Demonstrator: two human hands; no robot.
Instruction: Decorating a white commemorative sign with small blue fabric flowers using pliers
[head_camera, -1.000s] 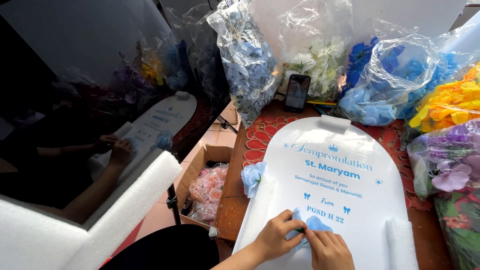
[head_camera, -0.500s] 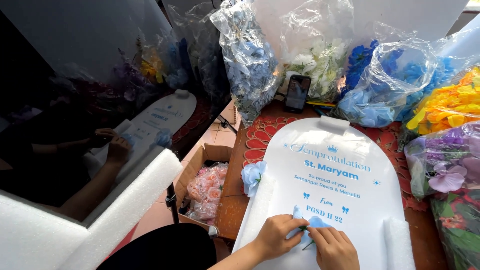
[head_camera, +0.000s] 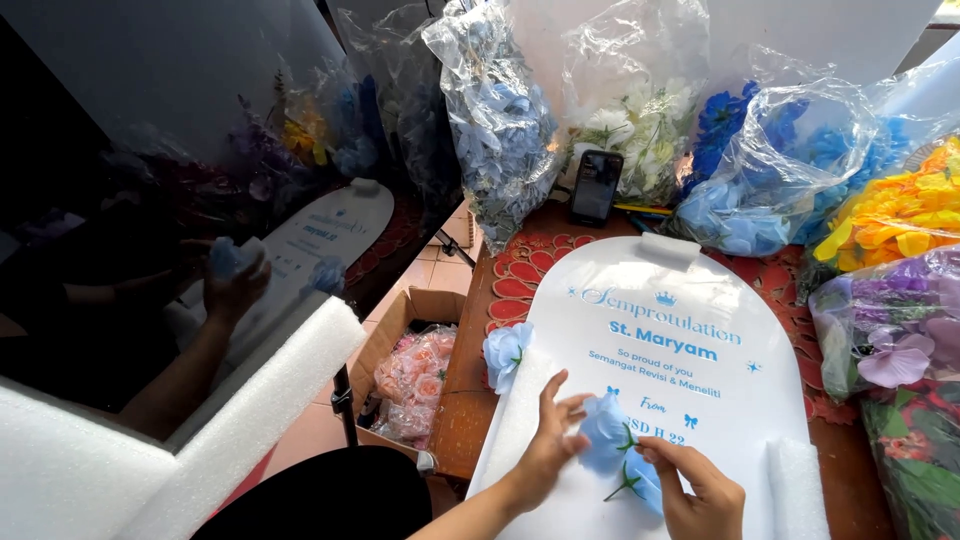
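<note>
A white arch-shaped board (head_camera: 690, 300) with blue printed lettering lies flat on the table. Both my hands rest on its lower part. My left hand (head_camera: 553, 440) has its fingers spread and touches a pale blue fabric flower (head_camera: 606, 438) with a green stem. My right hand (head_camera: 700, 490) pinches the same flower from the right, near its stem. A second light blue flower (head_camera: 503, 352) lies at the board's left edge, apart from my hands.
Clear plastic bags of fabric flowers line the back and right: blue (head_camera: 500, 120), white (head_camera: 630, 120), deep blue (head_camera: 790, 170), orange-yellow (head_camera: 900, 210), purple (head_camera: 890, 330). A black phone (head_camera: 596, 186) leans at the back. A cardboard box (head_camera: 395, 340) with pink flowers stands on the floor. White foam (head_camera: 230, 430) borders a dark reflective panel at left.
My hands have lifted the blue flower slightly up the board; my left fingers have spread apart, and the flower shows more fully between both hands.
</note>
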